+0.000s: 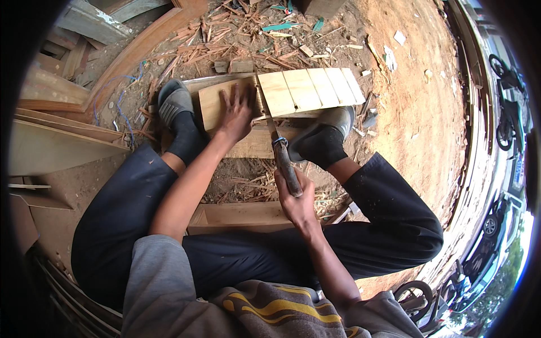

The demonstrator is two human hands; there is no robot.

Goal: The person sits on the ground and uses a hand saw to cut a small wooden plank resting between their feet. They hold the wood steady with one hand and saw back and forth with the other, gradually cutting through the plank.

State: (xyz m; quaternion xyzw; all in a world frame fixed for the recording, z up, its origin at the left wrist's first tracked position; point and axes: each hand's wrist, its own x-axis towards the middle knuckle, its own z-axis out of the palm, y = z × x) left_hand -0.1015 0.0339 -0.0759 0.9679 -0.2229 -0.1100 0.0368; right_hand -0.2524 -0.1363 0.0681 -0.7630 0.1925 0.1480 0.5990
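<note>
A pale wooden board (279, 93) lies crosswise between my feet, with several dark, evenly spaced lines or cuts across its right part. My left hand (236, 115) presses flat on the board's left part, fingers spread and holding nothing. My right hand (297, 200) is wrapped round the worn handle of a handsaw (286, 166), which has a blue tie where handle meets blade. The narrow blade points away from me and meets the board just right of my left hand. How deep it sits in the wood cannot be told.
My sandalled feet (176, 104) rest at both sides of the board. Under and nearer than it lies a timber block (256, 143); closer still is a wooden piece (239, 217). Wood scraps (197, 53) litter the ground. Frames and panels (62, 141) stand left; motorcycles (510, 112) right.
</note>
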